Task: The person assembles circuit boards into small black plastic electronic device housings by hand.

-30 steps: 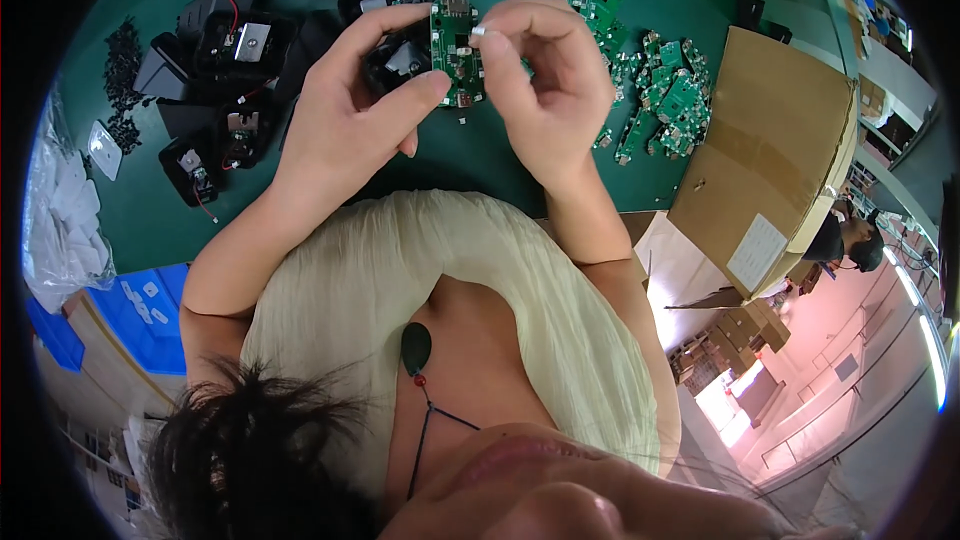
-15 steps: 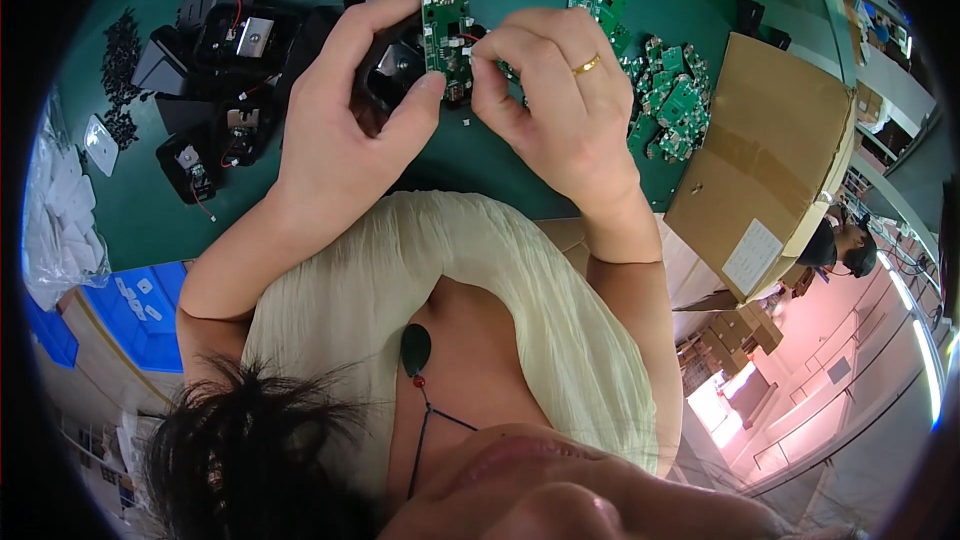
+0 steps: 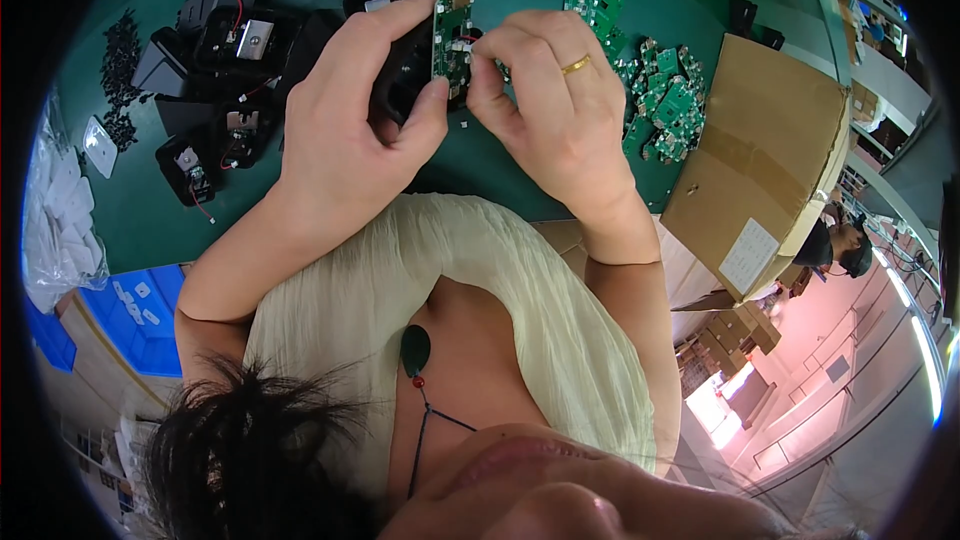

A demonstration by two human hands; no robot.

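Note:
My left hand [image 3: 355,105] grips a green circuit board [image 3: 452,35] by its edges, with the thumb at the near end and the forefinger at the far end. Behind the board, partly hidden by that hand, is a black plastic housing [image 3: 405,75]. At the board's right side, my right hand [image 3: 555,90] is closed in a pinch on a small white wire connector [image 3: 461,46] with a bit of red wire. Its fingertips partly cover the connector. A gold ring sits on one finger of this hand.
Several black housings [image 3: 245,38] with metal plates and red wires lie to the left, beside loose black bits [image 3: 122,70]. A pile of green circuit boards [image 3: 665,100] sits at the right, next to a cardboard box [image 3: 765,130]. Bagged white parts [image 3: 65,210] are at far left.
The circuit board has tilted to a more edge-on angle in my left hand. My right hand has shifted slightly left, still pinching at the connector.

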